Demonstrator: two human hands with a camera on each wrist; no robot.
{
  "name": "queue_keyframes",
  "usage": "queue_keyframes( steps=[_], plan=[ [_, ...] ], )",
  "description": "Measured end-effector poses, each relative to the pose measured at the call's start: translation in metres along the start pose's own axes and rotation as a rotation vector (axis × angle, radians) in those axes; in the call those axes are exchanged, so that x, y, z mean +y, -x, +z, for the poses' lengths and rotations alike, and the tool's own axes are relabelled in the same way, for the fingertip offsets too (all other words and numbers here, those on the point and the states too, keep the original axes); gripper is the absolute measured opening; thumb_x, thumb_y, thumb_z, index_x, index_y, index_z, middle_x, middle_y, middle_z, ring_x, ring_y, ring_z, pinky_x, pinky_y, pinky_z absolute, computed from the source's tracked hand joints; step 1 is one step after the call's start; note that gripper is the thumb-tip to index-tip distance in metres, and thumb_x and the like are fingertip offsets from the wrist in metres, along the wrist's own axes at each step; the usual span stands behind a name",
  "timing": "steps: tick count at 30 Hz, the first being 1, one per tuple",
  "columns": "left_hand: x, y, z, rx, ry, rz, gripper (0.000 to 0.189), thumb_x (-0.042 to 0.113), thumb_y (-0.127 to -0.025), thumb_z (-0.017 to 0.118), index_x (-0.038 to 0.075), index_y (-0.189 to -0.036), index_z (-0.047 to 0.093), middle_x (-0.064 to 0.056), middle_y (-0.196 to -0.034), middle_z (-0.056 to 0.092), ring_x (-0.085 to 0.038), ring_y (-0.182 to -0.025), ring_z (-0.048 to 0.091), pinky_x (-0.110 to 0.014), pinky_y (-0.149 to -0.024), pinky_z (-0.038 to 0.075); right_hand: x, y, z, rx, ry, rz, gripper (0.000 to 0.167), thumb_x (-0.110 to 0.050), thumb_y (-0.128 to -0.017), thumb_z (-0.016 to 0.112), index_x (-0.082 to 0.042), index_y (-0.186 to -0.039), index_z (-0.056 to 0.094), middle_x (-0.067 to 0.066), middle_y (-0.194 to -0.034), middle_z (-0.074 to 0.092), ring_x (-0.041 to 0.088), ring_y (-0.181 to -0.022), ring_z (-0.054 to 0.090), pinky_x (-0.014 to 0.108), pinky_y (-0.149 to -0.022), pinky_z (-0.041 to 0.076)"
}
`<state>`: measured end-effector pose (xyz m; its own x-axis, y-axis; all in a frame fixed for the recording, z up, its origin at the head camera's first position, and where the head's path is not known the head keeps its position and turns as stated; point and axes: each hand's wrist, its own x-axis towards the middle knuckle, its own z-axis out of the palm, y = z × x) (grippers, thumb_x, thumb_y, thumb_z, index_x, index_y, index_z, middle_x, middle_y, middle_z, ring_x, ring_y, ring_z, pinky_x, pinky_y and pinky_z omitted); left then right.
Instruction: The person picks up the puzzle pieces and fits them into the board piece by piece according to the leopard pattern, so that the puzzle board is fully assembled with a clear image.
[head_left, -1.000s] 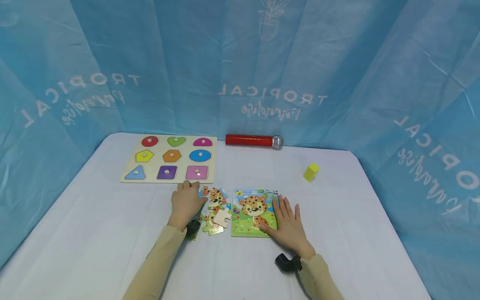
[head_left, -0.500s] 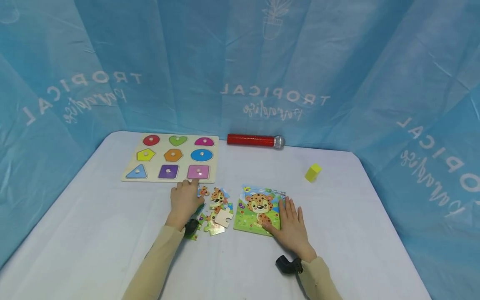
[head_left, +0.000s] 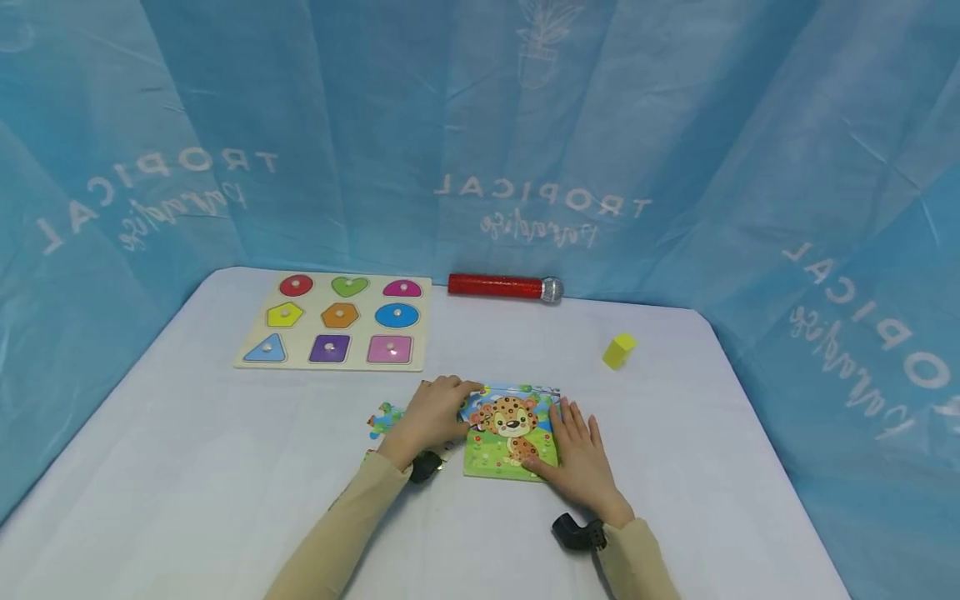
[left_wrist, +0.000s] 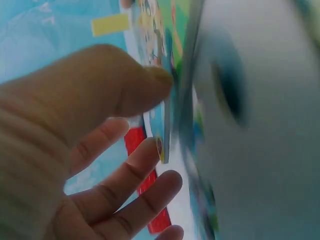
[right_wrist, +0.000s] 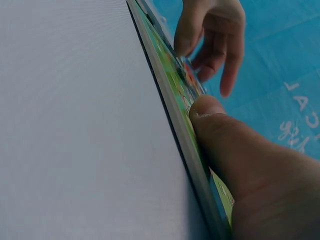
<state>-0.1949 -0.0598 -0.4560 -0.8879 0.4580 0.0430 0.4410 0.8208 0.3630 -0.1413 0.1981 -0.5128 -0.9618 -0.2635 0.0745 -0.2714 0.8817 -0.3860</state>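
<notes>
A square puzzle board printed with a spotted leopard lies at the table's middle. My left hand reaches over its left edge. In the left wrist view, the thumb and a finger pinch a thin blue-edged puzzle piece; the other fingers spread loosely. My right hand rests flat along the board's right side, fingers extended, its thumb on the picture. Left of the board, loose puzzle pieces lie partly hidden beneath my left hand and forearm.
A knob shape board lies at the back left, beyond my left hand. Behind the leopard board is a red toy microphone. A yellow block stands at the right. A blue curtain borders the white table.
My left hand has moved right, from the loose pieces to the board's left edge, with a piece pinched. The board tilted slightly, then straightened. My right hand stays on its right side.
</notes>
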Motion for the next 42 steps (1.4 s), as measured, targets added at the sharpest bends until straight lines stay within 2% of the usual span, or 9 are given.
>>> queue_keyframes(
  steps=[5, 10, 13, 18, 22, 26, 32, 36, 42],
  plan=[
    [0.012, -0.011, 0.011, -0.001, -0.043, 0.012, 0.048, 0.011, -0.086, 0.07, 0.014, -0.133, 0.059, -0.01, -0.124, 0.062, -0.03, -0.114, 0.057, -0.05, -0.094, 0.046, 0.001, 0.002, 0.003, 0.0, 0.008, 0.018, 0.098, -0.058, -0.083, 0.063, -0.001, -0.152, 0.024, 0.02, -0.161, 0.015, 0.038, -0.15, 0.013, 0.059, -0.119, 0.007],
    [0.027, 0.004, 0.019, 0.042, -0.149, 0.044, 0.038, 0.012, -0.092, 0.061, 0.012, -0.13, 0.061, -0.012, -0.133, 0.059, -0.03, -0.123, 0.056, -0.05, -0.101, 0.046, 0.002, 0.007, 0.005, -0.003, 0.013, 0.018, 0.097, -0.058, -0.084, 0.063, -0.001, -0.152, 0.025, 0.02, -0.161, 0.017, 0.038, -0.149, 0.014, 0.059, -0.119, 0.007],
    [0.036, 0.017, 0.025, -0.02, -0.155, 0.08, 0.046, 0.028, -0.095, 0.061, 0.008, -0.136, 0.055, -0.015, -0.143, 0.051, -0.032, -0.133, 0.048, -0.053, -0.108, 0.04, 0.003, 0.009, 0.005, 0.001, 0.015, 0.023, 0.096, -0.057, -0.084, 0.063, -0.001, -0.152, 0.025, 0.02, -0.16, 0.017, 0.038, -0.149, 0.014, 0.059, -0.119, 0.006],
    [0.038, 0.022, 0.031, -0.148, -0.121, 0.093, 0.067, 0.043, -0.093, 0.06, 0.006, -0.146, 0.042, -0.011, -0.155, 0.037, -0.03, -0.144, 0.034, -0.051, -0.114, 0.033, 0.004, 0.007, 0.005, 0.01, 0.024, 0.023, 0.097, -0.058, -0.083, 0.063, -0.001, -0.152, 0.026, 0.019, -0.16, 0.018, 0.038, -0.149, 0.015, 0.059, -0.119, 0.007],
    [0.033, 0.022, 0.03, -0.185, -0.106, 0.106, 0.065, 0.04, -0.096, 0.057, 0.006, -0.149, 0.038, -0.009, -0.157, 0.033, -0.028, -0.146, 0.03, -0.052, -0.116, 0.03, 0.002, 0.004, 0.006, 0.011, 0.025, 0.012, 0.098, -0.06, -0.082, 0.063, -0.001, -0.152, 0.027, 0.019, -0.16, 0.019, 0.037, -0.149, 0.016, 0.059, -0.118, 0.008],
    [0.024, 0.019, 0.022, -0.157, -0.109, 0.112, 0.058, 0.034, -0.098, 0.054, 0.009, -0.148, 0.04, -0.008, -0.156, 0.036, -0.027, -0.146, 0.031, -0.055, -0.116, 0.027, 0.001, 0.0, 0.006, 0.022, 0.019, -0.007, 0.099, -0.06, -0.083, 0.063, -0.002, -0.152, 0.025, 0.019, -0.161, 0.018, 0.037, -0.149, 0.015, 0.059, -0.118, 0.008],
    [0.007, 0.011, 0.016, -0.158, -0.096, 0.064, 0.051, 0.031, -0.101, 0.05, 0.016, -0.148, 0.041, -0.002, -0.157, 0.035, -0.027, -0.147, 0.029, -0.058, -0.117, 0.022, 0.002, -0.004, 0.005, 0.031, 0.008, -0.004, 0.099, -0.058, -0.081, 0.065, -0.002, -0.152, 0.025, 0.019, -0.161, 0.018, 0.038, -0.149, 0.015, 0.058, -0.119, 0.008],
    [-0.007, 0.009, 0.015, -0.157, -0.004, 0.034, 0.055, 0.031, -0.099, 0.054, 0.01, -0.148, 0.04, -0.007, -0.157, 0.033, -0.031, -0.147, 0.026, -0.057, -0.119, 0.019, 0.003, -0.003, 0.005, 0.013, 0.016, 0.006, 0.099, -0.058, -0.081, 0.064, -0.002, -0.153, 0.025, 0.019, -0.161, 0.017, 0.037, -0.15, 0.014, 0.057, -0.119, 0.007],
    [-0.042, 0.01, 0.0, -0.074, 0.237, -0.039, 0.056, 0.019, -0.092, 0.061, 0.004, -0.144, 0.045, -0.016, -0.154, 0.037, -0.035, -0.148, 0.023, -0.053, -0.119, 0.019, 0.004, -0.001, 0.006, 0.022, 0.01, 0.004, 0.098, -0.057, -0.082, 0.064, -0.002, -0.153, 0.025, 0.019, -0.161, 0.018, 0.037, -0.15, 0.015, 0.057, -0.119, 0.006]
  ],
)
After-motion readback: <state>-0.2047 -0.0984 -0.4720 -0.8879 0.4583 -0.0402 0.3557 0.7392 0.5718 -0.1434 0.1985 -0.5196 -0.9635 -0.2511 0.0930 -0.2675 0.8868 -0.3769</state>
